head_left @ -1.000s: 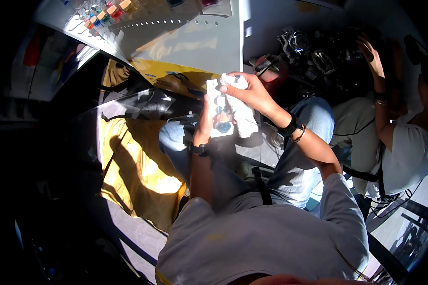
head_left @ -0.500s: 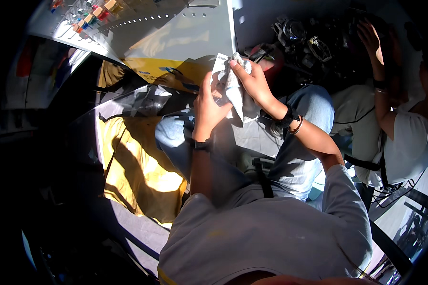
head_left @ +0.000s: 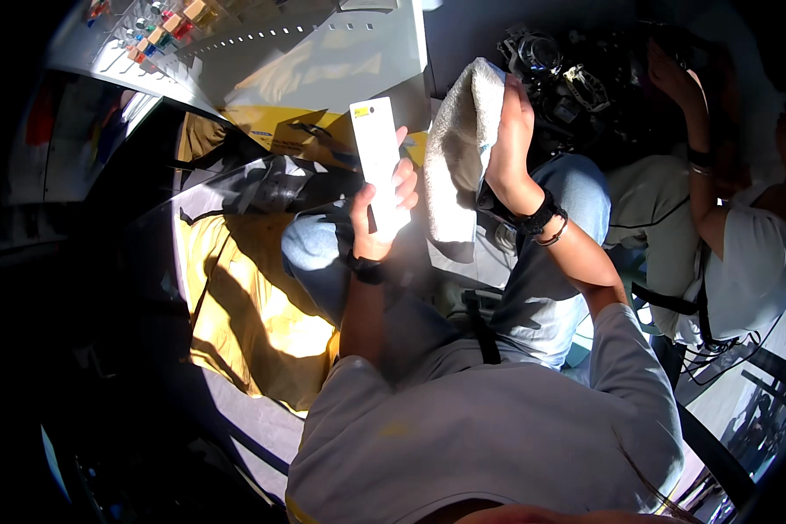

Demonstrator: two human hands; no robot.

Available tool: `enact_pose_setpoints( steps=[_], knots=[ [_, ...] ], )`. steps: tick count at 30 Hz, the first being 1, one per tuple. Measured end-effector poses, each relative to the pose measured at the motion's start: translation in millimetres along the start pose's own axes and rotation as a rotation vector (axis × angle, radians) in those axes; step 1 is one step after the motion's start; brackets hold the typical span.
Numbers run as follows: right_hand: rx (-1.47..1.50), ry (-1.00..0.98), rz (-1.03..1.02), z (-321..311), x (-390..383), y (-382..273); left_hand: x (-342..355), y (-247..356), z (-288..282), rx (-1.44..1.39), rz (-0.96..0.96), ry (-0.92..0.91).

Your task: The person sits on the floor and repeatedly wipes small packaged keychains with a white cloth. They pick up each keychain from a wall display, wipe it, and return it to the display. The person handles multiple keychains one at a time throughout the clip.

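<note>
My left hand (head_left: 388, 210) is wrapped round a slim white box (head_left: 375, 153), its fingers showing along the right side and the thumb on the left. The box stands upright and glares in the sunlight, with a small yellow label near its top. To the right, my right hand (head_left: 511, 144) holds a thick white terry cloth (head_left: 454, 166), which hangs folded from the palm side. Its fingers point up along the cloth's edge, and the thumb is hidden. Cloth and box are apart.
Small colourful bottles with wooden caps (head_left: 203, 12) stand on a white perforated display unit (head_left: 297, 70). Below lies a yellow printed panel (head_left: 293, 131). A yellow cloth (head_left: 236, 306) spreads at my left. At right sits another person (head_left: 747, 262), one hand raised near dark equipment (head_left: 576, 87).
The cloth has come away from the box and opened out, moving right with my right hand. My left hand has turned the box, which now shows a plain white side.
</note>
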State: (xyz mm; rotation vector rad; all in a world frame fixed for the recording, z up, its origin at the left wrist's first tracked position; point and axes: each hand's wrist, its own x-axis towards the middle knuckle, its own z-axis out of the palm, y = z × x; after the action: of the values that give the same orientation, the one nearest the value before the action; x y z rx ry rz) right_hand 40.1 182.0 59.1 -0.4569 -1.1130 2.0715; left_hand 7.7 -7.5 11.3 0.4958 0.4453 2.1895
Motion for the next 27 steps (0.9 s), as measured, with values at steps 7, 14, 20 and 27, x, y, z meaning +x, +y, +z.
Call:
enact_pose_setpoints(
  steps=[7,14,20,27],
  knots=[
    [-0.584,-0.609,-0.523,22.2,-35.1,-10.3,-8.5,-16.0,17.9,0.415,-0.163,0.164],
    [-0.757,-0.748,-0.889,18.0,-55.5,12.9,-28.3,-7.1,3.4,0.400,-0.156,0.283],
    [-0.994,-0.491,-0.796,20.5,-29.9,7.2,-18.6,0.8,19.9,0.389,-0.289,0.014],
    [-0.341,-0.413,0.205,-4.0,18.1,17.8,-6.3,17.9,19.2,0.203,0.067,-0.058]
  ],
)
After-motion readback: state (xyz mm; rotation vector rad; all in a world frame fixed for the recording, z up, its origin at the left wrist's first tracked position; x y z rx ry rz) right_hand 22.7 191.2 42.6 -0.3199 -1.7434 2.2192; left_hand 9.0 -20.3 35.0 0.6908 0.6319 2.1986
